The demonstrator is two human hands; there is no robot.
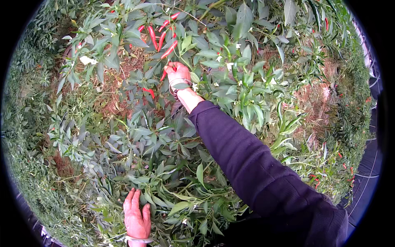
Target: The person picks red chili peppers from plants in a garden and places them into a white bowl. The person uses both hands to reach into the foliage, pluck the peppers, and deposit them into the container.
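Note:
My right hand reaches up into a chili plant, its fingers closed on a red chili pepper that is partly hidden by them. Just above hang several ripe red chilies among the leaves. Another red chili sits lower, to the left of my wrist. My left hand is at the bottom, fingers apart and holding nothing that I can see. Its fingertips are beside the green leaves of a nearer plant. Bracelets circle both wrists.
Leafy branches with white flowers and green chilies crowd the right side. Dry brown litter shows between the plants. More red chilies grow at the far right, near dark ground sheeting.

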